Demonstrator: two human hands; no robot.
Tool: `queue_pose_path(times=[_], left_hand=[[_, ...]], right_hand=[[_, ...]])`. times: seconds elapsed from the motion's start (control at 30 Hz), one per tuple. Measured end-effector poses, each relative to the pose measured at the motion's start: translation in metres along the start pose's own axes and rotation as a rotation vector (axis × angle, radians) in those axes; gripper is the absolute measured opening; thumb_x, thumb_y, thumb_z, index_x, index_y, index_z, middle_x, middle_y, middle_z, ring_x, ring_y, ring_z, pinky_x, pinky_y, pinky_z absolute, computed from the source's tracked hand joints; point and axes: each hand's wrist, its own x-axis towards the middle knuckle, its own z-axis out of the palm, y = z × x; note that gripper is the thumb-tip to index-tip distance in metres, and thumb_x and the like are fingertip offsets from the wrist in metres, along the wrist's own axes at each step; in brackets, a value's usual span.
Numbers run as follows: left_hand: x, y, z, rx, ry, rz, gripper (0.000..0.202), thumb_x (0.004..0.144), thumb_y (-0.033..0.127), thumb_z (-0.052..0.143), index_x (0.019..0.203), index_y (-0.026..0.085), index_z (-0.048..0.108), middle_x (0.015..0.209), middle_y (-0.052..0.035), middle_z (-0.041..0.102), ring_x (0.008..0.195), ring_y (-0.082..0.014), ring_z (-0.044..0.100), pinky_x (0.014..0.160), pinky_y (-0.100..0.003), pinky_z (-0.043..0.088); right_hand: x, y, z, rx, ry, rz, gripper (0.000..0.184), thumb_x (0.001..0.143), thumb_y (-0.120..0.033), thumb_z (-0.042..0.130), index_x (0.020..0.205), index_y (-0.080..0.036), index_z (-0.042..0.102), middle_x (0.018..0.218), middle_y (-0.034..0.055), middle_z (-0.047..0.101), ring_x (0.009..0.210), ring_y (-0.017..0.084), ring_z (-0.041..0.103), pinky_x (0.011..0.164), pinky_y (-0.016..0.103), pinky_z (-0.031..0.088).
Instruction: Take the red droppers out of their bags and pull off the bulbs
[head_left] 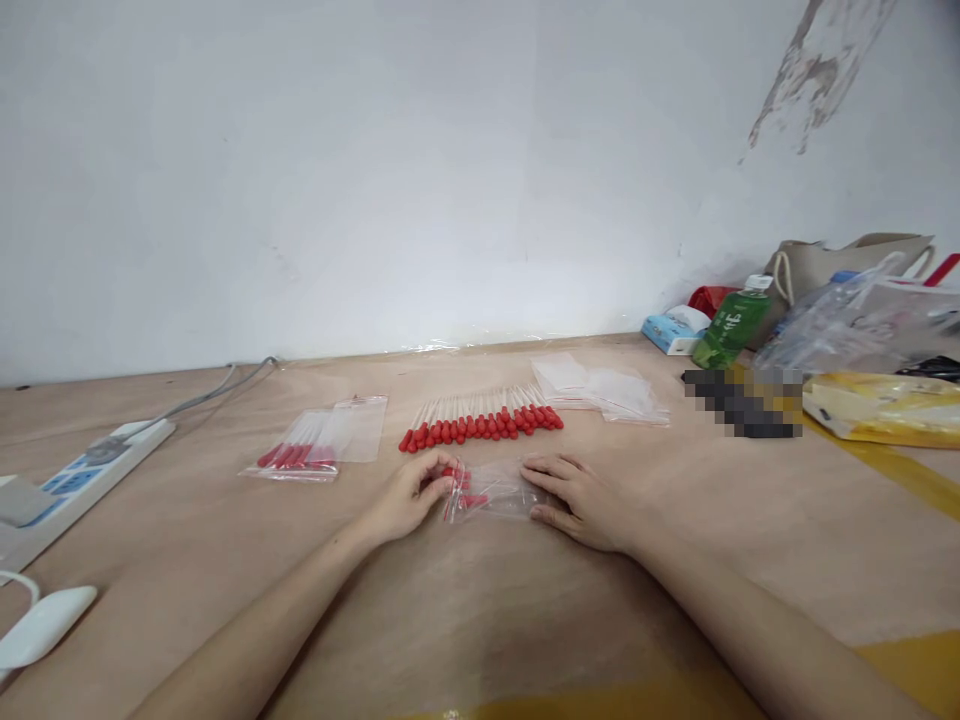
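A clear zip bag (501,490) with a few red-bulbed droppers in it lies flat on the table in front of me. My left hand (415,492) pinches the bag's left end, near the red bulbs, between thumb and fingers. Over the bag's right end lies my right hand (581,498), palm down, its fingers stretched out and a little apart. Just beyond the bag is a row of glass droppers (480,424) with red rubber bulbs toward me. To the left rest filled zip bags (300,445), their red bulbs showing through the plastic.
Flat clear bags (596,388) are stacked behind the row's right end. A power strip (82,485) with a cable and a white plug-like device (46,628) sit at left. At right stand a green bottle (733,325), a tissue pack (675,330) and a yellow package (885,408).
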Motion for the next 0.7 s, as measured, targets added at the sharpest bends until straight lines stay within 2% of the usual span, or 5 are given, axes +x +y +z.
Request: queue_pose_path(times=[0.17,0.27,0.33,0.43,0.7], left_hand=[[-0.008,0.017,-0.079,0.135,-0.048,-0.080,0.026,0.075,0.038,0.058,0.093,0.020,0.061,0.088,-0.0051,0.067,0.081,-0.0189,0.063,0.073,-0.031,0.050],[-0.018,0.027,-0.123,0.139,0.203,-0.126,0.036,0.067,0.043,0.064,0.094,0.019,0.063,0.094,-0.0080,0.068,0.082,-0.0219,0.065,0.071,-0.034,0.053],[-0.019,0.024,-0.133,0.136,0.492,-0.070,0.040,0.065,0.044,0.066,0.094,0.018,0.063,0.095,-0.0083,0.068,0.085,-0.0224,0.065,0.078,-0.037,0.053],[-0.007,0.002,-0.115,0.199,0.824,0.096,0.036,0.070,0.041,0.063,0.096,0.015,0.063,0.096,-0.0078,0.068,0.088,-0.0209,0.064,0.087,-0.038,0.049],[0.020,-0.055,-0.045,0.618,0.697,0.186,0.022,0.081,0.031,0.052,0.094,0.021,0.067,0.092,-0.0033,0.069,0.081,-0.0176,0.065,0.076,-0.029,0.052]], right_hand=[[-0.001,0.000,0.000,0.000,0.000,0.012,0.051,0.086,-0.049,0.038,0.129,-0.021,0.042,0.129,0.0067,0.047,0.116,0.022,0.041,0.099,0.039,0.031],[-0.001,-0.001,0.000,-0.002,0.000,0.018,0.051,0.086,-0.049,0.038,0.129,-0.021,0.043,0.129,0.0070,0.047,0.115,0.021,0.042,0.099,0.040,0.031],[-0.001,-0.001,0.000,-0.001,0.001,0.025,0.051,0.086,-0.049,0.038,0.128,-0.021,0.043,0.128,0.0072,0.047,0.116,0.022,0.042,0.099,0.040,0.032],[-0.001,-0.001,0.001,0.002,0.000,0.028,0.050,0.086,-0.048,0.038,0.128,-0.021,0.044,0.128,0.0073,0.048,0.116,0.022,0.042,0.099,0.040,0.031],[-0.001,-0.001,0.001,0.007,0.019,0.017,0.049,0.086,-0.047,0.039,0.128,-0.022,0.044,0.127,0.0082,0.048,0.115,0.022,0.043,0.098,0.041,0.033]])
